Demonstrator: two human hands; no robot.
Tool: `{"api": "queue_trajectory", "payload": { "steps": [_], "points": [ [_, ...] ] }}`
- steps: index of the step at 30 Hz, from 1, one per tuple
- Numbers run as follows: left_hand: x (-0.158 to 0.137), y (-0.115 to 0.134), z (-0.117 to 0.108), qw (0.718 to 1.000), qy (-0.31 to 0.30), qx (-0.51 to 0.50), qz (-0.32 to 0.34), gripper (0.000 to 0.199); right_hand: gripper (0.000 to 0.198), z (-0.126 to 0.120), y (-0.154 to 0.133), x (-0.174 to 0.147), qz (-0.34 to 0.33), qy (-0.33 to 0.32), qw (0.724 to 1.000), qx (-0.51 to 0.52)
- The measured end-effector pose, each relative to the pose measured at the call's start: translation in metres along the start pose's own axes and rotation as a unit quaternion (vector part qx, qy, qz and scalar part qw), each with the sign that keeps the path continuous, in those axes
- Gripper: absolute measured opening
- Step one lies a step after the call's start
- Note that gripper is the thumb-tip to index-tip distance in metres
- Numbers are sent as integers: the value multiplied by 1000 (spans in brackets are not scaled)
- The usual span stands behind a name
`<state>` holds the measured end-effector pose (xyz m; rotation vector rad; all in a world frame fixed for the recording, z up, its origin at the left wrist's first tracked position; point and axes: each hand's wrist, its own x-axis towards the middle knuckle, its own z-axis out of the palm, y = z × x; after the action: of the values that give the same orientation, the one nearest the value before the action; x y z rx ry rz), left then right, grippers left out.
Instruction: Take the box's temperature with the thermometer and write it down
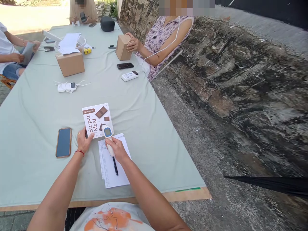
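Note:
My left hand [84,139] grips the lower left edge of a white box [98,113] printed "Su-per Meal" with brown chocolate pieces. In my right hand [116,147] is a white infrared thermometer [108,132], fingers wrapped round its handle, its small screen facing up. The thermometer's head overlaps the box's lower right corner; whether they touch I cannot tell. Below my right hand lie printed sheets of paper [111,176] with a black pen [115,166] on them. A phone in a brown case [64,142] lies left of my left hand.
A cardboard box [71,64] with papers and a white basket behind it stands farther up the cloth-covered table [154,154]. A wired white device [66,87], a black phone [125,65] and a white power bank [130,76] lie mid-table. A person on the right holds a small carton [122,48].

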<state>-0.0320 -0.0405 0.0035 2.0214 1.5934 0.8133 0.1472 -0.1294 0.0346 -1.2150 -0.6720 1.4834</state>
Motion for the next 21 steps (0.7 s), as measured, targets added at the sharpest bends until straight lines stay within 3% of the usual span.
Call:
{"api": "queue_trajectory", "payload": {
  "steps": [9, 21],
  "points": [
    [-1, -3, 2, 1000, -3, 10, -5, 56, 50, -2, 3, 0, 3, 0, 1000, 4],
    [-4, 1, 2, 999, -6, -15, -33, 77, 51, -1, 3, -1, -2, 7, 1000, 2]
  ]
}}
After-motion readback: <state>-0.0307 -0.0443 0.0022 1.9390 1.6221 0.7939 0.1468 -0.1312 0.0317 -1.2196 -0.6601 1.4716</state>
